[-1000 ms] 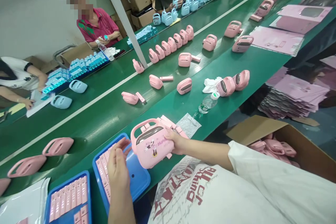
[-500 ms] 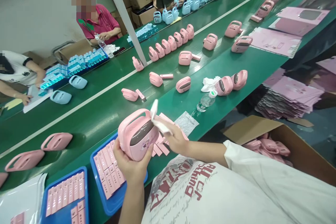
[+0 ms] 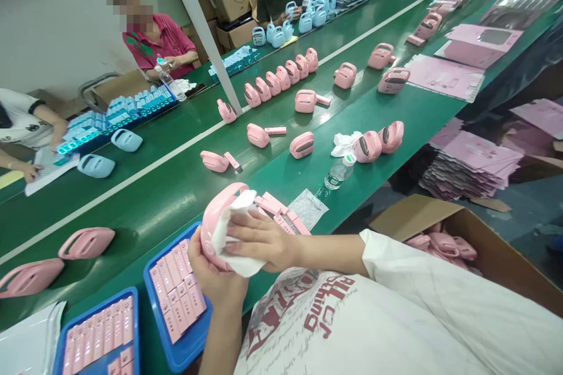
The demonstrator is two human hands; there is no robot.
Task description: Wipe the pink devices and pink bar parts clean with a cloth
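A pink plastic device with a carry handle (image 3: 212,220) sits in my left hand (image 3: 217,275), whose fingers wrap its lower left side. My right hand (image 3: 268,240) presses a white tissue (image 3: 246,265) against the front of the device, fingers stretched over the tissue. Tissue and hand hide the dark window and printed picture. Just beyond my right hand lie loose pink bar-shaped pieces (image 3: 272,204). Below my left hand, a blue tray (image 3: 176,357) holds rows of similar pink bars (image 3: 180,287).
A second blue tray (image 3: 136,328) stands at lower left. More pink devices (image 3: 301,145) dot the green conveyor (image 3: 167,187). A water bottle (image 3: 338,173) stands ahead to the right. A carton (image 3: 492,246) of pink parts is at my right. Co-workers (image 3: 162,41) sit across.
My right hand has brought the tissue from the device's upper right side onto its front, spreading it there. The left hand still holds the device. The view has shifted slightly.
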